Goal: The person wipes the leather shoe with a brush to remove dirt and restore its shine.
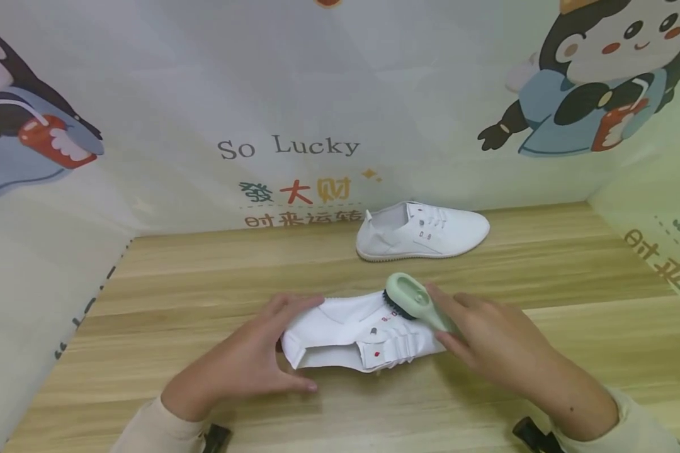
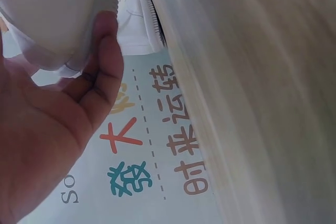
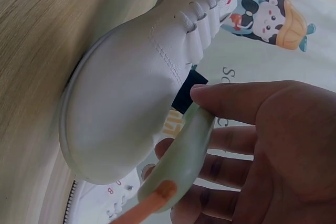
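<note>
A white lace-up shoe (image 1: 334,321) lies tilted in front of me, its opening toward me and its toe to the right. My left hand (image 1: 255,358) holds it by the heel, fingers curled round the back, as the left wrist view also shows. In my right hand (image 1: 487,327) is a pale green brush (image 1: 410,296), gripped by its handle. Its dark bristles (image 1: 395,306) touch the shoe's upper side near the small red letters. From the right wrist view, the smooth toe (image 3: 115,114) and the thumb on the brush handle (image 3: 184,156) are visible.
Behind, a second white shoe (image 1: 430,233) stands upright near the back wall, toe to the right. Printed sheets with cartoon figures and lettering (image 1: 289,146) form walls at the back and both sides of the wood-grain table (image 1: 204,264).
</note>
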The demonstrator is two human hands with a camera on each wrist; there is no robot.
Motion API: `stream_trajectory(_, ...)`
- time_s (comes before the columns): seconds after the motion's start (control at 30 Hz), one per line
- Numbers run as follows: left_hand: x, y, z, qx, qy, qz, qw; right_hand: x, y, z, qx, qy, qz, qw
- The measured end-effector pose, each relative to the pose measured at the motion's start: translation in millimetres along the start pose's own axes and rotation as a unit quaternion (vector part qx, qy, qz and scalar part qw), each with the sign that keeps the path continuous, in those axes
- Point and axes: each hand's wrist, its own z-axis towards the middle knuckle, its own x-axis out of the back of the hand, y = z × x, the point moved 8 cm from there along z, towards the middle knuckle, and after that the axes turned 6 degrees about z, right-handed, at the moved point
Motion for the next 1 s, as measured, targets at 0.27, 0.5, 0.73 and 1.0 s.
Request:
stream_trajectory(0.27,4.4,-1.1,0.0,-0.016,0.009,-0.011,0.9998,1,-1,-0.5,0.007,0.010,0.002,0.9999)
stream_trajectory(0.5,3.4,-3.6,0.6,-0.019,0.013,-0.026,0.9994,2,-8,-0.8,0.020,0.021,0.020,0.9994)
stream_trajectory(0.73,-2.3,-3.1,1.6,-0.007,-0.003,-0.036,0.9993,1,-19,-2.1,0.050,0.035,0.018,0.9980)
stream_trajectory(1.0,-7.1,0.3,1.1,-0.008,-0.006,0.004,0.9999,-4,-28,-3.2,0.061,0.019,0.024,0.9977)
